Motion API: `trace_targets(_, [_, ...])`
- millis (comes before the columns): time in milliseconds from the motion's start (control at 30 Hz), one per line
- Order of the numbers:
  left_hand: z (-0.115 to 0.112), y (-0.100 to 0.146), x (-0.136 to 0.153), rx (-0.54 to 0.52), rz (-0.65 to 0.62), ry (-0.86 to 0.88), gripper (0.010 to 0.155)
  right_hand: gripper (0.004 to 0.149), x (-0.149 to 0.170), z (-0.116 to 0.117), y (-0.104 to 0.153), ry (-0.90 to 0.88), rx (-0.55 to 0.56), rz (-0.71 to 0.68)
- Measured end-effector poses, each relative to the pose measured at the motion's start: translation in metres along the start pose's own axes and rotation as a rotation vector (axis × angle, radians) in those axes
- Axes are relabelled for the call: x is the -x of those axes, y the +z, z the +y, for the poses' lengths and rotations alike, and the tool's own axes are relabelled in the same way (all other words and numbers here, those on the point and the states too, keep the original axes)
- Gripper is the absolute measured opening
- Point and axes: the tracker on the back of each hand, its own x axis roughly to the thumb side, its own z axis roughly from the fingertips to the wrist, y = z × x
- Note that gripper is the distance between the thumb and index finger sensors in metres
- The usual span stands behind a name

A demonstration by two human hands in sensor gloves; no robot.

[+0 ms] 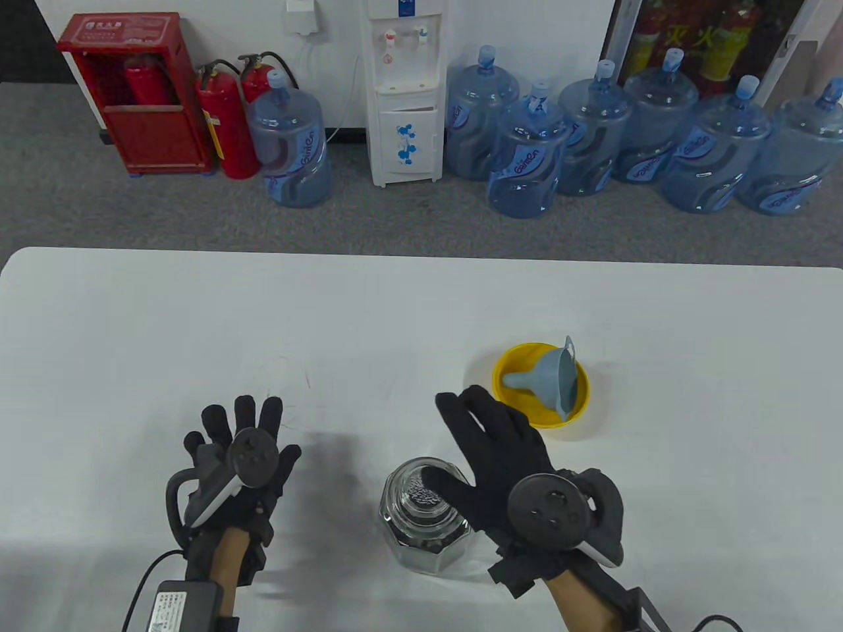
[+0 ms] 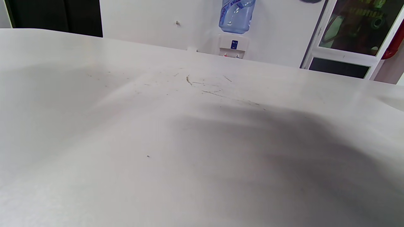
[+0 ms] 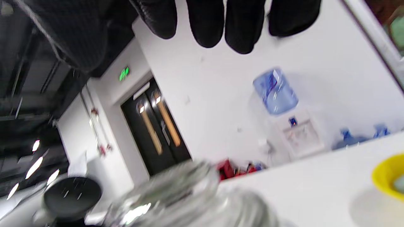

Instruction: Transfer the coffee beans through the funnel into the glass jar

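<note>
A faceted glass jar (image 1: 425, 520) with dark coffee beans (image 1: 421, 492) inside stands near the table's front edge; it also shows blurred in the right wrist view (image 3: 189, 195). My right hand (image 1: 490, 454) is spread open over and just right of the jar, thumb above its mouth, gripping nothing. A light blue funnel (image 1: 556, 382) lies on its side in a yellow bowl (image 1: 510, 368), beyond the right hand. The bowl's rim shows in the right wrist view (image 3: 383, 176). My left hand (image 1: 240, 438) rests flat on the table, left of the jar, fingers spread and empty.
The white table (image 1: 197, 329) stretches wide to the left and back. A power adapter (image 1: 178, 605) and cable hang at my left forearm. Water bottles (image 1: 527, 158), a dispenser (image 1: 405, 92) and fire extinguishers (image 1: 227, 125) stand on the floor beyond the table's far edge.
</note>
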Motion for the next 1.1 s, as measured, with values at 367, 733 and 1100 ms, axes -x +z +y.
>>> trace_targets(367, [0.002, 0.002, -0.003, -0.054, -0.027, -0.015, 0.07, 0.074, 0.063, -0.019, 0.032, 0.206, 0.295, 0.157])
trace_targets(733, [0.004, 0.003, -0.002, -0.072, -0.022, -0.012, 0.069, 0.073, 0.135, 0.008, 0.05, 0.3, 0.182, 0.404])
trace_targets(1100, [0.008, 0.004, -0.003, -0.1, -0.041, -0.002, 0.069, 0.075, 0.161, 0.025, 0.056, 0.363, 0.058, 0.471])
